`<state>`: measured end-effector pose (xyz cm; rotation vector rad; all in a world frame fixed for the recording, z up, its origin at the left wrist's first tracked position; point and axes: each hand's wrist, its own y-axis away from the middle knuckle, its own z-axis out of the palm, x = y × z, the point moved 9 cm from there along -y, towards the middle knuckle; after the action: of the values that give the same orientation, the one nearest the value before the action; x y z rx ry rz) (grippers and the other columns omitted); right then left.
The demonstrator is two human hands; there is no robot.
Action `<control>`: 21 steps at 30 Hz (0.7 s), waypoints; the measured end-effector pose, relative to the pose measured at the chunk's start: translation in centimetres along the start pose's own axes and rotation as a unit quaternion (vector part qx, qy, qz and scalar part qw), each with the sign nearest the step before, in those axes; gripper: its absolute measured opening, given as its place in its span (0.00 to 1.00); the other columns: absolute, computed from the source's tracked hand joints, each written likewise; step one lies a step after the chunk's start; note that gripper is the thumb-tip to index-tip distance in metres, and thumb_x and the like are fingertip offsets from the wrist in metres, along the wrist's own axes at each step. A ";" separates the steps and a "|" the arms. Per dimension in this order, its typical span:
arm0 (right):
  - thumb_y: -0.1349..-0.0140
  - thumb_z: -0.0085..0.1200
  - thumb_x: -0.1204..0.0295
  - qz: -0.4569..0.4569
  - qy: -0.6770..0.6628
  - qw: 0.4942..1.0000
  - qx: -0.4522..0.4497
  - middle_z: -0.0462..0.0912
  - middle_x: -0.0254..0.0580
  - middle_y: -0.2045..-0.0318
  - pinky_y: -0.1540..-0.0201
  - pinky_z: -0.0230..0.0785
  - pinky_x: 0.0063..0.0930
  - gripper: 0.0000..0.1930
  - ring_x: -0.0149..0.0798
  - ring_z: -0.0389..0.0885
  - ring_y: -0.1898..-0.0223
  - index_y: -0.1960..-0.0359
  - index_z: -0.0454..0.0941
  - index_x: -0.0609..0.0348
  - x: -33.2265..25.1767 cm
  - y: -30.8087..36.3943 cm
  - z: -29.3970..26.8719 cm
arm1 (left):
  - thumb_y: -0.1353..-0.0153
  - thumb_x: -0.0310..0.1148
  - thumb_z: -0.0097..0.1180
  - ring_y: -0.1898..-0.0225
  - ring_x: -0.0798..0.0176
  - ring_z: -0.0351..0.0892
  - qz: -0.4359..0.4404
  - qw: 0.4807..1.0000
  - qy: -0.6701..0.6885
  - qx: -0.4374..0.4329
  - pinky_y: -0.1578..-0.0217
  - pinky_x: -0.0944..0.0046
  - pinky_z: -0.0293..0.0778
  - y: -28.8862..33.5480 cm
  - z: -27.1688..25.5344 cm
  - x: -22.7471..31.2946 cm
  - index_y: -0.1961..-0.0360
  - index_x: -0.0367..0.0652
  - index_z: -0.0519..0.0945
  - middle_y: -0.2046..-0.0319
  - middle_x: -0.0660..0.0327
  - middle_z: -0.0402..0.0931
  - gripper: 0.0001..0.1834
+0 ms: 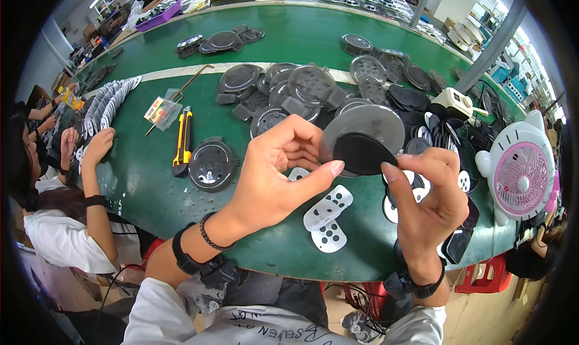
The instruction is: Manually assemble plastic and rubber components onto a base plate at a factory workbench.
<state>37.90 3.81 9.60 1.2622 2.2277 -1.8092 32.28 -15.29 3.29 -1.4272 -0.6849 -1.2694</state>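
My left hand grips a smoky, see-through round plastic cover above the table, its thumb in front and its fingers behind. Against the cover's lower half lies a black round pad. The right edge of this pad is pinched between the thumb and forefinger of my right hand, while my left thumb presses on its left side. Whether the pad is stuck to the cover, I cannot tell. Below my hands, white perforated oval pieces overlap on the green table.
Several round covers are heaped beyond my hands. A yellow utility knife and another cover lie left. Black pads, a pink-and-white fan and a phone are on the right. A co-worker's hand handles stacked white pieces.
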 end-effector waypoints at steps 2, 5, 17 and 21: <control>0.55 0.74 0.83 -0.024 0.004 1.000 -0.012 0.87 0.33 0.69 0.66 0.68 0.27 0.15 0.35 0.75 0.69 0.65 0.86 0.57 -0.2 -0.1 0.3 | 0.41 0.18 0.67 0.60 0.73 0.82 -0.006 1.000 -0.001 -0.001 0.56 0.70 0.78 0.0 0.0 -0.2 0.57 0.37 0.74 0.61 0.60 0.82 0.15; 0.54 0.74 0.83 -0.019 0.020 1.000 -0.006 0.86 0.32 0.71 0.66 0.68 0.27 0.14 0.35 0.75 0.68 0.65 0.86 0.58 0.0 -0.2 0.2 | 0.40 0.19 0.67 0.60 0.73 0.82 -0.011 1.000 -0.003 -0.007 0.56 0.70 0.78 0.1 0.2 -0.4 0.58 0.38 0.74 0.62 0.61 0.82 0.14; 0.51 0.75 0.79 0.051 0.031 0.998 0.007 0.72 0.38 0.60 0.59 0.67 0.26 0.11 0.34 0.73 0.60 0.67 0.86 0.58 1.6 -0.1 0.0 | 0.40 0.20 0.67 0.60 0.72 0.83 -0.032 0.999 0.005 -0.028 0.56 0.69 0.78 0.2 0.7 -0.8 0.58 0.38 0.74 0.61 0.61 0.82 0.14; 0.49 0.74 0.79 0.012 0.053 0.999 -0.006 0.74 0.39 0.58 0.58 0.67 0.27 0.14 0.33 0.74 0.59 0.61 0.85 0.59 1.3 -0.3 0.1 | 0.40 0.19 0.67 0.58 0.72 0.83 -0.035 0.999 0.013 -0.039 0.55 0.69 0.78 0.3 0.8 -1.0 0.58 0.38 0.74 0.61 0.60 0.82 0.14</control>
<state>36.77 4.42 9.23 1.4079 2.2611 -1.7573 32.56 -14.40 2.33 -1.4577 -0.6791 -1.3808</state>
